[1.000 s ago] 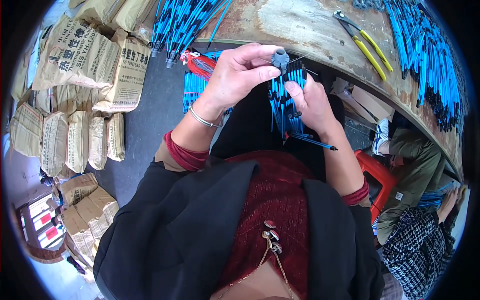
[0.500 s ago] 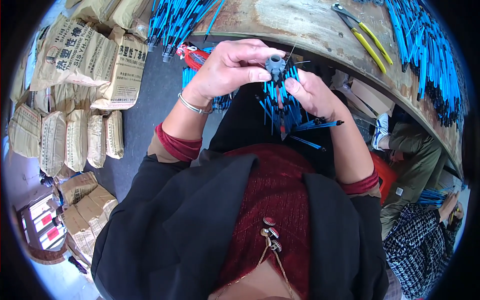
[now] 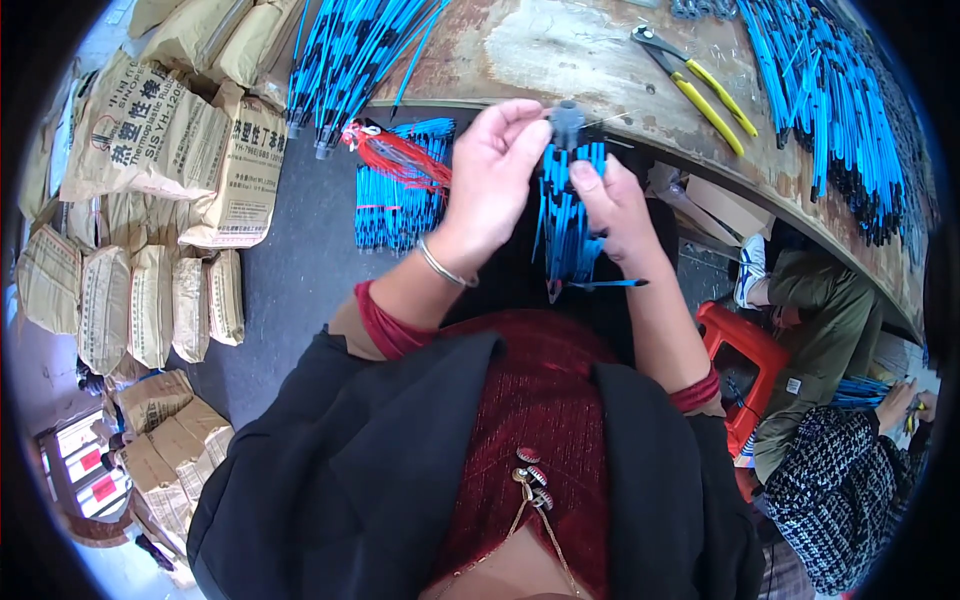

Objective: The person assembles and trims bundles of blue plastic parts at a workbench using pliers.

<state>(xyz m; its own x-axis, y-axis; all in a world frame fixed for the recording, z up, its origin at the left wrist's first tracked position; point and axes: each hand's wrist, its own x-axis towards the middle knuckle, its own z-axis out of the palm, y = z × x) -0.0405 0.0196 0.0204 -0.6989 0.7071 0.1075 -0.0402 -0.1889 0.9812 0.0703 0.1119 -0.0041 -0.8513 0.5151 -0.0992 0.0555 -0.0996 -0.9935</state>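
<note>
In front of my chest, a bundle of blue rods with black fittings point(image 3: 568, 235) hangs below a grey round plastic hub point(image 3: 568, 118). My right hand point(image 3: 615, 205) is closed round the bundle's right side, its thumb pressed on the rods near their upper ends. At the hub's left edge, my left hand point(image 3: 497, 165) is closed in a pinch; whatever lies between its fingertips is too small or hidden to name. A thin wire point(image 3: 608, 119) sticks out to the right of the hub. One rod point(image 3: 610, 284) juts sideways at the bottom of the bundle.
Yellow-handled pliers point(image 3: 705, 95) and heaps of blue rods point(image 3: 825, 110) lie on the wooden table point(image 3: 560, 50). Below its left edge are banded rods point(image 3: 400, 205) and red strands point(image 3: 395, 155). Paper sacks point(image 3: 130, 300) stand left. A red stool point(image 3: 740, 370) and a co-worker point(image 3: 840, 490) are right.
My left hand has shifted right and down, its fingers no longer spanning the hub. The hub and bundle moved slightly right, and the rods hang closer together. The wire points more to the right.
</note>
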